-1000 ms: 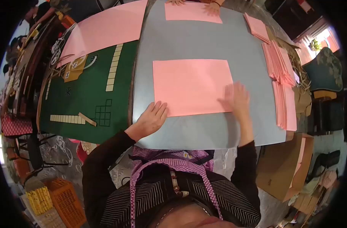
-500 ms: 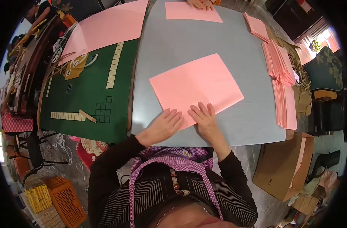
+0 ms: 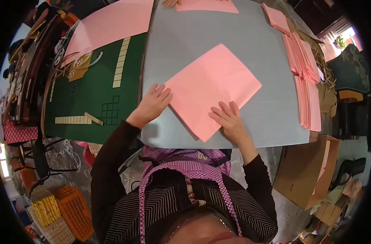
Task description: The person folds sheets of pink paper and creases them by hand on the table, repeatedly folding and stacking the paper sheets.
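The pink paper (image 3: 208,87) has turned more – left hand (image 3: 152,105) slid up to its left corner, right hand (image 3: 232,125) on top – both grips wide.

Your pink sheet (image 3: 212,83) lies flat and askew on the grey tabletop (image 3: 179,42), plain and rectangular, one corner pointing toward you close to the tabletop's edge
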### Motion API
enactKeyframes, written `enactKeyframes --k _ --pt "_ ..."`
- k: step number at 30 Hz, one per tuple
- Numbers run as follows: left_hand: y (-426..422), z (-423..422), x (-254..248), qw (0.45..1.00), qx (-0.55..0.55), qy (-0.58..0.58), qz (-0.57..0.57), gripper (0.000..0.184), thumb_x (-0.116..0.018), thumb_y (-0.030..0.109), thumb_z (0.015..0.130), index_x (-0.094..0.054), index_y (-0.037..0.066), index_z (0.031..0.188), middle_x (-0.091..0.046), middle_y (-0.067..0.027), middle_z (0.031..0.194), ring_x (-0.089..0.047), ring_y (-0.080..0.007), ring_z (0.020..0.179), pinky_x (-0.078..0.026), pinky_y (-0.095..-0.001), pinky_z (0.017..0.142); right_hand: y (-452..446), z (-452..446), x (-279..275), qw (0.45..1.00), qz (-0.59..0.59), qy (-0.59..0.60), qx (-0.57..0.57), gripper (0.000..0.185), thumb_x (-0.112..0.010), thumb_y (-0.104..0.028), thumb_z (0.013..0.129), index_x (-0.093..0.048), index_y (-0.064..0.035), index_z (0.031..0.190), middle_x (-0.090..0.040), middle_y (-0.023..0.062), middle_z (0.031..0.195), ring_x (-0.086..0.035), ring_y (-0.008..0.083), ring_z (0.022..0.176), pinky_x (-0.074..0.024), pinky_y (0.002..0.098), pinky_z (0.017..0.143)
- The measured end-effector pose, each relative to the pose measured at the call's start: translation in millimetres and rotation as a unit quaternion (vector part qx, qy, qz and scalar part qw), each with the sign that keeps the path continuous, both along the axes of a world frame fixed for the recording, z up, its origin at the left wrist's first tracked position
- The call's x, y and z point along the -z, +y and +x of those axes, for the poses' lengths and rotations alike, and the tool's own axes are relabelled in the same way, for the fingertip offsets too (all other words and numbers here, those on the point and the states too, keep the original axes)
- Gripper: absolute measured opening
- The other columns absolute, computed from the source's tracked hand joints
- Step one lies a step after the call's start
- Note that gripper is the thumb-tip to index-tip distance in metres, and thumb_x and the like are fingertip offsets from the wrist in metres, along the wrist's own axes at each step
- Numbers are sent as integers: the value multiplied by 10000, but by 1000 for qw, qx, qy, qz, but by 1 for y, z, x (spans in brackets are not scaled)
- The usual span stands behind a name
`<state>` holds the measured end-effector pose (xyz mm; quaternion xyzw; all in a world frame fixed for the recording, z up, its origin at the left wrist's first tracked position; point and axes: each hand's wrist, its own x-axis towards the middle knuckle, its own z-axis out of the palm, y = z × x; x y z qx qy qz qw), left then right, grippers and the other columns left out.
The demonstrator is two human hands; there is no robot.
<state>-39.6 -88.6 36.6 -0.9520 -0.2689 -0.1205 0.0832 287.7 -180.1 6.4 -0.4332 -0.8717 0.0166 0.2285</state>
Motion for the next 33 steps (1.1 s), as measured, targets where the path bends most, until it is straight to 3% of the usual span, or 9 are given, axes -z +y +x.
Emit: enactKeyframes --k 5,9,11,16,19,21,25,29,33 --pt "-57 -2 -11 999 -10 4 -53 278 -543 54 768 -573 -22 1034 -583 -159 1106 -558 -315 1067 -418 -445 950 -9 7 -9 1000 -19 -15 19 506 -654 18 686 -589 -127 1167 -577 43 1239 -498 295 1213 -317 553 1052" --pt "-95 1 -18 997 7 -7 -73 296 -561 53 745 -572 -16 1033 -595 -157 1090 -577 -303 1028 -424 -428 937 -16 17 -7 997 -69 7 40 431 -632 -125 795 -583 -124 1224 -564 81 1295 -465 304 1274 -281 525 1091" --pt "-102 4 -15 985 32 -35 -166 326 -600 67 717 -567 -8 1032 -598 -159 1094 -584 -286 1028 -425 -421 936 -16 24 -6 996 -70 8 48 439 -638 -175 803 -579 -122 1235 -556 91 1310 -455 305 1286 -273 520 1098" --pt "-86 -4 -7 923 134 -113 -343 253 -610 60 833 -573 42 1082 -599 -113 1189 -543 -305 1138 -391 -446 994 -17 33 -9 995 -86 13 41 411 -622 -201 819 -600 -114 1220 -562 102 1315 -475 302 1274 -268 511 1100" --pt "-62 -23 12 932 11 -174 -317 361 -611 77 836 -555 42 1191 -585 -106 1232 -529 -295 1171 -388 -458 1001 -16 37 -11 995 -96 12 37 404 -628 -189 809 -612 -110 1205 -563 110 1316 -477 298 1273 -268 507 1098" --pt "-45 -29 10 975 -12 -82 -208 460 -579 5 803 -513 39 1257 -518 -111 1334 -472 -299 1246 -373 -467 1013 -15 36 -13 995 -90 27 24 391 -633 -170 797 -627 -107 1183 -580 111 1297 -483 288 1270 -263 499 1100" --pt "-33 -19 -1 980 -19 -23 -196 537 -546 -42 764 -493 41 1293 -442 -110 1421 -385 -287 1340 -320 -471 1079 -7 40 -17 986 -139 79 40 409 -693 -140 735 -642 -135 1140 -648 82 1173 -534 273 1211 -260 498 1105" --pt "-27 -11 2 969 18 -58 -239 564 -598 -27 740 -500 46 1291 -433 -92 1432 -360 -275 1361 -304 -478 1096 -1 42 -31 965 -214 151 35 352 -683 -109 737 -658 -137 1087 -677 58 1103 -577 248 1140 -239 482 1116" --pt "-22 -4 21 969 51 -120 -211 393 -619 -24 738 -625 91 1114 -548 -72 1324 -495 -261 1236 -368 -441 1048 10 52 -25 938 -268 218 31 283 -666 -80 755 -671 -132 1034 -692 40 1046 -608 216 1058 -219 473 1118"
